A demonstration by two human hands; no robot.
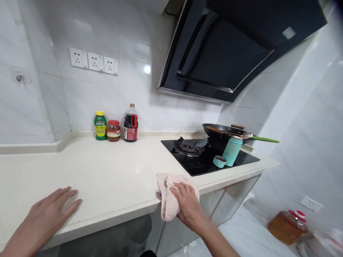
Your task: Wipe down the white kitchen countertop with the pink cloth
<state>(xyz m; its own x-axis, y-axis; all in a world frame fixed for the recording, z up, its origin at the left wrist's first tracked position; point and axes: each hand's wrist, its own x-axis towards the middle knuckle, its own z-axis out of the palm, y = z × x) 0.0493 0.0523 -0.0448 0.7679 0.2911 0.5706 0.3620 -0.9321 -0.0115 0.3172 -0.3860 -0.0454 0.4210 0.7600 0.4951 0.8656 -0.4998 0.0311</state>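
Observation:
My right hand [187, 203] presses a folded pale pink cloth [167, 196] at the front edge of the white countertop [112, 171], its fingers bent over the fabric. Part of the cloth hangs down past the edge. On the left, my left hand [50, 214] rests palm down on the countertop with fingers apart and nothing in it. Just beyond the cloth lies the black glass gas stove [184, 162].
A wok [219, 130] with utensils, a turquoise bottle [232, 151] and its cup-like lid [219, 161] stand on the stove. Against the wall are a green bottle [100, 126], a red-lidded jar [113, 131] and a dark sauce bottle [130, 125]. A range hood [227, 50] overhangs the stove.

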